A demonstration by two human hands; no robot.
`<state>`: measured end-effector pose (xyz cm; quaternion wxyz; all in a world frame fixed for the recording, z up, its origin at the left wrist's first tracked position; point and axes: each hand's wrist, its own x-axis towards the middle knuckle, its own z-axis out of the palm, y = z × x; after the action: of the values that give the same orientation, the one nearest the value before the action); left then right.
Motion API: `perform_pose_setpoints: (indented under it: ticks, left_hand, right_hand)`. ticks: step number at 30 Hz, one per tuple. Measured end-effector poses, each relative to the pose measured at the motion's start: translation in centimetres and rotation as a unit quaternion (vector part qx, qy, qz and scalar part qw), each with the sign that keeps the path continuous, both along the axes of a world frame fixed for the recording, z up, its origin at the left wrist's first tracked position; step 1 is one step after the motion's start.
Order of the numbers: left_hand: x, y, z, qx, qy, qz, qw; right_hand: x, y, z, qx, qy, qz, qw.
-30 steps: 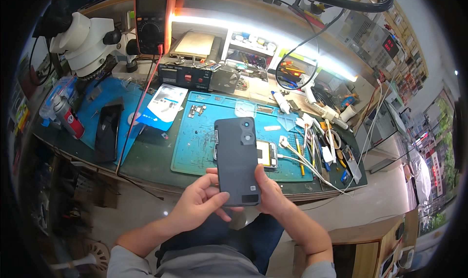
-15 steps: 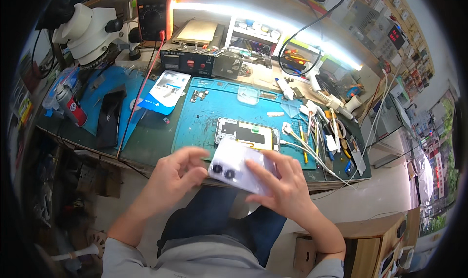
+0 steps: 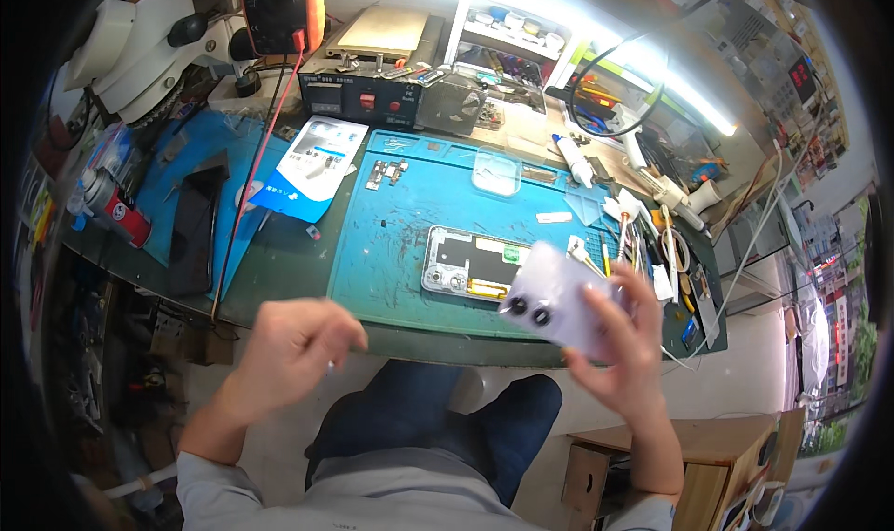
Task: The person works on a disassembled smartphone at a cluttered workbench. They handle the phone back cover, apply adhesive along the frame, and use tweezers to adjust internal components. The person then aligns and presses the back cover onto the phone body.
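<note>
My right hand (image 3: 619, 340) grips a pale lilac phone back cover (image 3: 557, 287) with dark round camera lenses. The cover is held tilted above the mat's right front part, hiding the right end of an opened phone (image 3: 456, 268). That phone lies on the blue repair mat (image 3: 400, 293) with its dark inside and yellow-edged parts showing. My left hand (image 3: 293, 354) hovers in front of the bench edge, fingers curled in and thumb against them. A tiny pale spot shows by its fingertips, too small to name.
A dark phone (image 3: 194, 228) and a spray can (image 3: 116, 207) lie at the left, near a blue-white packet (image 3: 312, 168). Tweezers, brushes and cables crowd the mat's right side. Behind stand a multimeter (image 3: 282, 14), a microscope (image 3: 140, 51) and a black heating unit (image 3: 358, 98).
My right hand has carried the cover to the right and partly over the opened phone's right end. My left hand has drawn away from the cover, left and downward, its fingers curling in.
</note>
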<state>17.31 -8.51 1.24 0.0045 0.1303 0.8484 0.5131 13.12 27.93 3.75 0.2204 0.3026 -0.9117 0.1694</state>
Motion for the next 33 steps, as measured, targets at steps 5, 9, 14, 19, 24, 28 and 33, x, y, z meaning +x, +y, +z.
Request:
perform_pose_setpoints:
  ticks: [5, 9, 14, 19, 24, 28, 33]
  left_hand:
    - [-4.0, -0.3, 0.0, -0.064, 0.18, 0.113, 0.975]
    - [-6.6, 0.1, 0.3, -0.092, 0.179, 0.02, 0.979]
    - [-9.8, 1.8, -0.1, -0.124, 0.178, -0.131, 0.967]
    - [-10.0, 2.4, -1.6, -0.124, 0.147, -0.144, 0.971]
    - [-10.2, 2.5, -2.1, -0.118, 0.166, -0.131, 0.97]
    - [-10.2, 2.5, -1.9, -0.126, 0.163, -0.126, 0.97]
    - [-10.1, 2.5, -2.0, -0.132, 0.154, -0.121, 0.972]
  right_hand:
    - [-5.1, -0.5, 0.5, -0.1, -0.077, 0.017, 0.992]
    - [-7.5, -2.7, 1.4, 0.008, -0.068, 0.074, 0.995]
    - [-9.1, -4.3, 0.1, 0.06, -0.121, 0.143, 0.98]
    - [-9.2, -4.4, -0.7, 0.054, -0.135, 0.152, 0.978]
    - [-9.4, -4.4, -1.2, 0.044, -0.145, 0.161, 0.975]
    - [-9.5, -4.4, -1.4, 0.049, -0.145, 0.16, 0.975]
    - [-9.5, -4.4, -1.6, 0.054, -0.147, 0.162, 0.974]
